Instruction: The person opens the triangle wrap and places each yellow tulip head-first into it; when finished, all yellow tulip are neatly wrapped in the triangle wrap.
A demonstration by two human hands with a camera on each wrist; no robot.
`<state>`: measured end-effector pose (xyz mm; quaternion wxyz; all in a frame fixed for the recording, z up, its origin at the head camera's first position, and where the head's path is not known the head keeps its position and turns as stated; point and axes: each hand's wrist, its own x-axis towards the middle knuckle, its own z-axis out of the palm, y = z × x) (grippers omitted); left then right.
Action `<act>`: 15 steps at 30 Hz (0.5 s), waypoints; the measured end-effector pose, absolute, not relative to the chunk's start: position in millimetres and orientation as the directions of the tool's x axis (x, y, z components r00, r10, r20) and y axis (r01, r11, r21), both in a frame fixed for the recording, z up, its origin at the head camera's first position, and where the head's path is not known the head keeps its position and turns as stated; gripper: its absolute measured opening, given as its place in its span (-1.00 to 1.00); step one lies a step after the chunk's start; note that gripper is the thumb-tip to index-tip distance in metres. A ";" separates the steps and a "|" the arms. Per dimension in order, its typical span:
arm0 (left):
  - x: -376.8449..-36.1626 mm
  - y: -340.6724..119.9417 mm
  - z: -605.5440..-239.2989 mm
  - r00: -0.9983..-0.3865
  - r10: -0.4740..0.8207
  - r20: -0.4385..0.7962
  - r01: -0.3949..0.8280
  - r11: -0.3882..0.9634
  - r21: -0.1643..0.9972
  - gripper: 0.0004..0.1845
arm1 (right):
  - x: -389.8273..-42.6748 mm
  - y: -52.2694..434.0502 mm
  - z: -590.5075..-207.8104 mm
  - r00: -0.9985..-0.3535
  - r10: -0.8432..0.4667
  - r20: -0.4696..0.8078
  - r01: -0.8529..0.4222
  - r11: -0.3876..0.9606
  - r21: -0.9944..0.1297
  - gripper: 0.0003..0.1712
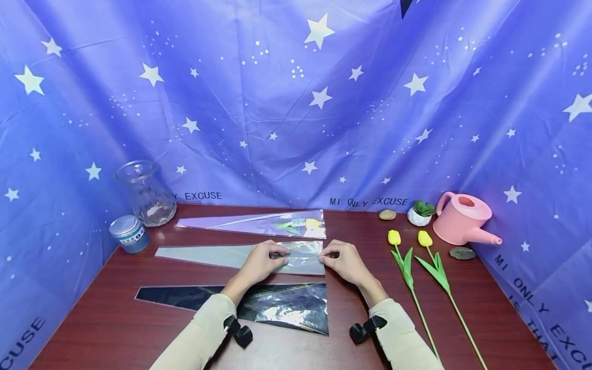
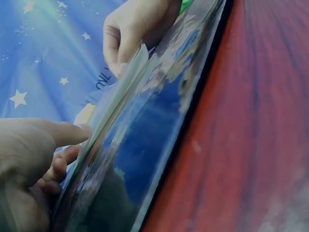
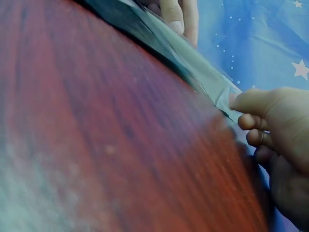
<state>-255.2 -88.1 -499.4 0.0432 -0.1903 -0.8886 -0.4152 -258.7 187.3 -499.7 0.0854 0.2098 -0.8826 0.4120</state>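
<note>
A long tapered grey flower sleeve (image 1: 222,255) with clear, shiny film lies crosswise on the table, its wide end to the right. My left hand (image 1: 262,262) is on its upper film, thumb and fingertips close together pinching it. At the wide end, my right hand (image 1: 343,261) pinches the edge between thumb and index finger. In the left wrist view, a film fold (image 2: 137,60) stands up near the right hand's fingertips. Behind lies a purple sleeve (image 1: 240,221) with a yellow tulip (image 1: 313,224); nearer me is a black sleeve (image 1: 282,308), partly under my left forearm.
Two yellow tulips (image 1: 394,237) with long green stems lie right of my right arm. Behind them are a pink watering can (image 1: 462,221), a small potted succulent (image 1: 419,216) and two stones (image 1: 387,215). At back left stand a glass vase (image 1: 152,200) and a blue jar (image 1: 130,236).
</note>
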 end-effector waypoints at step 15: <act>-254.0 -89.3 -502.6 -0.924 0.300 0.236 0.376 0.612 0.696 -0.78 | -257.9 179.3 -490.9 -0.879 -0.268 0.395 -0.477 0.469 -0.743 -0.84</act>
